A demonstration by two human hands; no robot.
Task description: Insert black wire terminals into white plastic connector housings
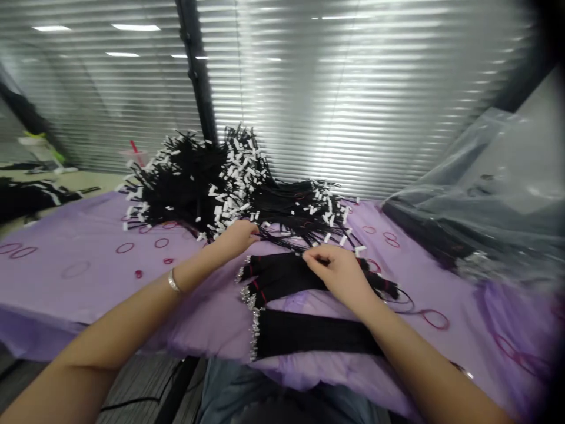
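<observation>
My left hand [238, 237] reaches into the edge of a big pile of black cables with white connectors [212, 182], its fingers curled around a few strands. My right hand [338, 272] is closed in a pinch on thin black wires just in front of the pile. Under and beside it lie bundles of black cables tied with red bands [282, 277]. A flat row of black cables with metal tips [304, 333] lies nearest me. All of this rests on a purple cloth [88, 277].
Loose red rubber bands [125, 248] are scattered over the cloth on both sides. A clear plastic bag with more cables [477, 206] sits at the right. Window blinds stand behind the pile. Another table with dark items is at the far left.
</observation>
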